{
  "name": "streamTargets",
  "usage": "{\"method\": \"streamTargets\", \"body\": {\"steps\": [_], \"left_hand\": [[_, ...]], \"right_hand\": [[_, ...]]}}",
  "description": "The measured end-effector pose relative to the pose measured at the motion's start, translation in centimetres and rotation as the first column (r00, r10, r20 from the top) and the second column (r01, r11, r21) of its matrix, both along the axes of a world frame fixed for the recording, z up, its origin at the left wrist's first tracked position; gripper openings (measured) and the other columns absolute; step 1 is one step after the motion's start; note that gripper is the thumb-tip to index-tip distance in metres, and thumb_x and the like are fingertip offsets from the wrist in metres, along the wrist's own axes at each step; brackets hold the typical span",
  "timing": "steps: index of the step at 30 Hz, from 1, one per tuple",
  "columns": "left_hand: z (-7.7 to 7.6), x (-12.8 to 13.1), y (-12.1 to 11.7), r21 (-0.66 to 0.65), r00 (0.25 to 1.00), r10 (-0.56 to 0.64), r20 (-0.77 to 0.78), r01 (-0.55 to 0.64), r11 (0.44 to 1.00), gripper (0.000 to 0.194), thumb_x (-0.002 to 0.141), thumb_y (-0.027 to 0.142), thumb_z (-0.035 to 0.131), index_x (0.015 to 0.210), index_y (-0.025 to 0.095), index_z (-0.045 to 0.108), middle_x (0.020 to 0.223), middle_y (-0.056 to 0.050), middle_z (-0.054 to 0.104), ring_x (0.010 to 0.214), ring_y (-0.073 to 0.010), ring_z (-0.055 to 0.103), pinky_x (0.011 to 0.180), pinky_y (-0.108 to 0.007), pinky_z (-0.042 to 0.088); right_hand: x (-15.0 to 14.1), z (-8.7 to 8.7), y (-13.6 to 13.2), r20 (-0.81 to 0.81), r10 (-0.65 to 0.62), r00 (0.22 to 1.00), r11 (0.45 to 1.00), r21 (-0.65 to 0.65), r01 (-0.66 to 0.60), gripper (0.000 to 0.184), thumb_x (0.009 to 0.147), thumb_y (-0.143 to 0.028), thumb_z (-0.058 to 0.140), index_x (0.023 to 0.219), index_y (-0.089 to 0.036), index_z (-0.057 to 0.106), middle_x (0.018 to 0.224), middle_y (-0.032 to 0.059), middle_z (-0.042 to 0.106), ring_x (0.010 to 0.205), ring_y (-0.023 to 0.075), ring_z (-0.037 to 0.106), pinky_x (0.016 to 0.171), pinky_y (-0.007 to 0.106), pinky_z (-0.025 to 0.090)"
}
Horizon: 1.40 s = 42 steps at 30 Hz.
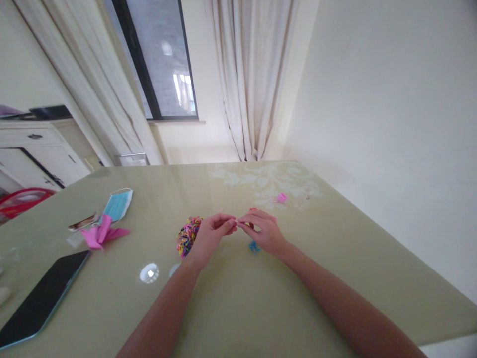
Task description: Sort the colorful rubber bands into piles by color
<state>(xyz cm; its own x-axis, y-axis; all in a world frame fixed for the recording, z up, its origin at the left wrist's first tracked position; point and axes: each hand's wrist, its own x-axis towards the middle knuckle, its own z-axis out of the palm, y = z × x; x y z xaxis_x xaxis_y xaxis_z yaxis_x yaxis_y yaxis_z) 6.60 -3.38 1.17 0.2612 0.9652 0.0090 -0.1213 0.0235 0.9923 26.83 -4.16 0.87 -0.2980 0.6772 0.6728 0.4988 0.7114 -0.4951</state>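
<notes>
In the head view, the left hand (pixel 206 239) and right hand (pixel 269 234) met over the table (pixel 223 308), thumbs and forefingers pinched narrow, tip to tip; whatever lay between was too small to tell. The heap of multicoloured strands (pixel 187 237) sat just beside the left hand, the blue piece (pixel 254 247) just under the right. Such fine work seemed to call for light, steady fingertips and small, even pulls.

Whatever the pinched fingertips of both hands (pixel 236 223) hold is too small to identify. The left hand partly hides a multicolored pile (pixel 187 237), while a dark tablet-like device (pixel 42 296) runs off the left edge.
</notes>
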Motion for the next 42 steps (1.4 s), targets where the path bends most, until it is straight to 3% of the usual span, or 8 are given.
{"method": "streamTargets", "body": {"steps": [7,9,13,16,22,29,35,42], "left_hand": [[-0.1,-0.5,0.6,0.211,0.947,0.132,-0.294,-0.070,0.975,0.034,0.091,0.047,0.068,0.102,0.017,0.079,0.098,-0.010,0.081,0.088,-0.0237,0.074,0.088,-0.039,0.058],[-0.4,-1.1,0.8,0.393,0.772,0.302,-0.559,-0.074,0.917,0.027,0.095,0.037,0.061,0.103,0.018,0.078,0.102,-0.011,0.080,0.096,-0.0266,0.072,0.093,-0.042,0.053],[-1.1,-2.1,0.5,0.517,0.245,0.486,-0.839,0.079,0.852,0.026,0.098,0.028,0.057,0.113,0.020,0.077,0.121,-0.015,0.073,0.118,-0.0354,0.061,0.102,-0.051,0.043],[-1.3,-2.3,0.3,0.459,0.107,0.448,-0.888,0.145,0.876,0.028,0.100,0.031,0.055,0.112,0.019,0.077,0.123,-0.016,0.072,0.119,-0.0378,0.059,0.099,-0.052,0.043],[-1.5,-2.4,1.0,0.444,0.103,0.432,-0.896,0.170,0.880,0.035,0.103,0.025,0.044,0.110,0.020,0.078,0.116,-0.015,0.074,0.113,-0.0355,0.064,0.094,-0.048,0.044],[-2.3,-3.1,1.3,0.466,0.120,0.450,-0.885,0.198,0.863,0.041,0.098,0.012,0.043,0.118,0.024,0.077,0.118,-0.012,0.075,0.115,-0.0326,0.066,0.098,-0.047,0.043],[-1.7,-3.0,1.2,0.488,0.141,0.470,-0.871,0.155,0.859,0.041,0.100,0.015,0.042,0.118,0.026,0.076,0.119,-0.010,0.076,0.116,-0.0312,0.065,0.101,-0.046,0.043],[-0.9,-2.6,1.2,0.462,0.179,0.440,-0.880,0.112,0.880,0.033,0.101,0.021,0.048,0.119,0.024,0.075,0.120,-0.008,0.076,0.117,-0.0302,0.065,0.102,-0.044,0.044]], "right_hand": [[0.4,2.7,-0.5,-0.346,-0.102,0.933,0.976,-0.217,0.027,0.024,0.096,-0.042,0.071,0.092,-0.022,0.085,0.078,0.0049,0.076,0.063,0.0151,0.058,0.058,0.028,0.046],[0.6,3.6,-0.7,-0.472,-0.127,0.872,0.958,-0.288,-0.017,0.025,0.093,-0.044,0.074,0.091,-0.022,0.085,0.075,0.0043,0.075,0.058,0.0134,0.054,0.053,0.027,0.042],[1.0,5.3,-1.5,-0.589,-0.124,0.798,0.946,-0.312,-0.083,0.025,0.089,-0.046,0.078,0.090,-0.023,0.086,0.072,0.0044,0.074,0.054,0.0126,0.050,0.051,0.027,0.041],[1.6,6.2,-2.1,-0.610,-0.123,0.782,0.935,-0.335,-0.114,0.023,0.087,-0.046,0.080,0.088,-0.024,0.086,0.071,0.0045,0.074,0.053,0.0121,0.046,0.049,0.028,0.039],[4.8,6.0,-1.4,-0.542,-0.205,0.815,0.893,-0.444,-0.070,0.024,0.082,-0.045,0.081,0.088,-0.022,0.087,0.068,0.0038,0.072,0.054,0.0119,0.045,0.052,0.028,0.038],[9.3,1.6,1.0,-0.061,-0.291,0.955,0.752,-0.631,0.189,0.024,0.083,-0.037,0.071,0.075,-0.018,0.084,0.064,0.0035,0.071,0.057,0.0139,0.055,0.055,0.027,0.037],[10.1,-0.5,1.7,0.324,-0.354,0.877,0.707,-0.522,0.478,0.020,0.086,-0.027,0.071,0.072,-0.019,0.081,0.066,0.0043,0.073,0.062,0.0163,0.061,0.060,0.028,0.040],[10.4,-0.6,1.8,0.382,-0.442,0.812,0.663,-0.471,0.582,0.019,0.087,-0.027,0.070,0.072,-0.018,0.078,0.073,0.0090,0.076,0.069,0.0207,0.067,0.062,0.029,0.041]]}}
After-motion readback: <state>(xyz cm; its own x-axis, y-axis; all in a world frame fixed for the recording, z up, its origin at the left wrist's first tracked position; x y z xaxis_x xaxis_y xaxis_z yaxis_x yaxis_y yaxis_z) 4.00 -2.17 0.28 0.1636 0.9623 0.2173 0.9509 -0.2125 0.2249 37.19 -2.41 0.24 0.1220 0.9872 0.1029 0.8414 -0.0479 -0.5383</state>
